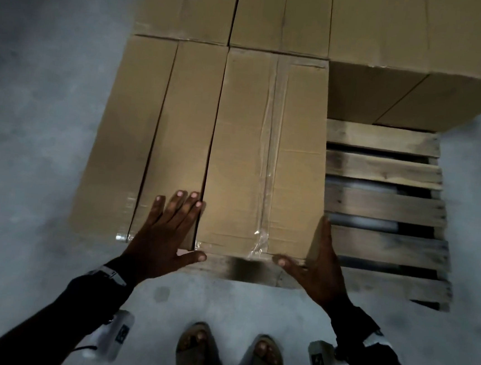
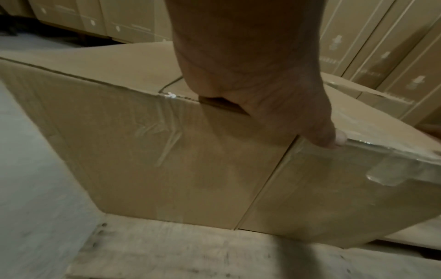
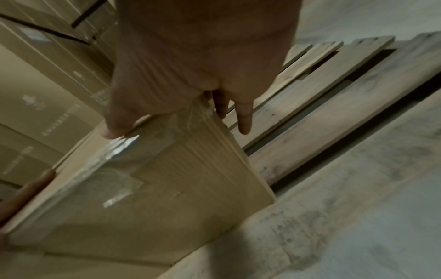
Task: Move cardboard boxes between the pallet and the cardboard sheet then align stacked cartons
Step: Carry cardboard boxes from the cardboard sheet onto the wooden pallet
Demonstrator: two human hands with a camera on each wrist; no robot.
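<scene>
Head view looks down on a taped cardboard box (image 1: pixel 267 155) lying flat on the wooden pallet (image 1: pixel 382 206), its long axis running from near to far and its short end face toward the person. A strip of clear tape runs along that same axis down the middle of the top. A second box (image 1: pixel 150 133) lies touching its left side, parallel to it, and more boxes (image 1: pixel 283 14) stand at the far end; a taller stack (image 1: pixel 419 52) fills the far right. Bare slats of the pallet show to the right of the taped box.

The left hand (image 1: pixel 165 234) lies flat with fingers spread and straight on the near top of the second box, just at the seam between the two, its thumb stretched along the near top edge of the taped box. The right hand (image 1: pixel 318 264) has straight fingers laid against the box's right side at the near corner, thumb along the near top edge. Neither hand curls round anything.

Left wrist view shows the thumb (image 2: pixel 319 132) at the taped edge. Right wrist view shows fingers (image 3: pixel 244 119) pointing down the side, over the slats. Grey floor (image 1: pixel 36 106) surrounds the pallet; sandalled feet (image 1: pixel 230 356) stand just near it.
</scene>
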